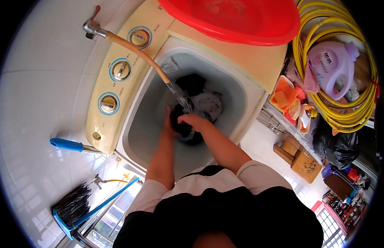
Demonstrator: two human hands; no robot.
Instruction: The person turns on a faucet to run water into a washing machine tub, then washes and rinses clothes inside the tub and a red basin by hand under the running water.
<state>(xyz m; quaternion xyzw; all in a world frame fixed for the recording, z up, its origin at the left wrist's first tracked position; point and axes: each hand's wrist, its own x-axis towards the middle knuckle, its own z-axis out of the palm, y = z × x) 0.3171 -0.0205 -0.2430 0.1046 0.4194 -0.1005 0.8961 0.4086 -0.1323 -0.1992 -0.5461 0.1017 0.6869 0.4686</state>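
Inside the grey washing machine tub (148,107), my left hand (168,120) and my right hand (193,120) hold a dark garment (182,127) between them. The left grips its near-left side, and the right has its fingers closed over the right side. Water (179,96) pours onto the garment from an orange hose (138,51). Beyond my hands lie a grey garment (207,104) and a black garment (191,84), bunched up in the tub. Some fingertips are hidden by the dark cloth.
The hose runs from a wall tap (92,28) past the machine's control panel (101,84). A red basin (241,20) covers part of the lid. At right are a coiled yellow hose (301,49), a purple detergent bottle (330,62) and brushes (285,97). A wooden stool (305,165) stands below.
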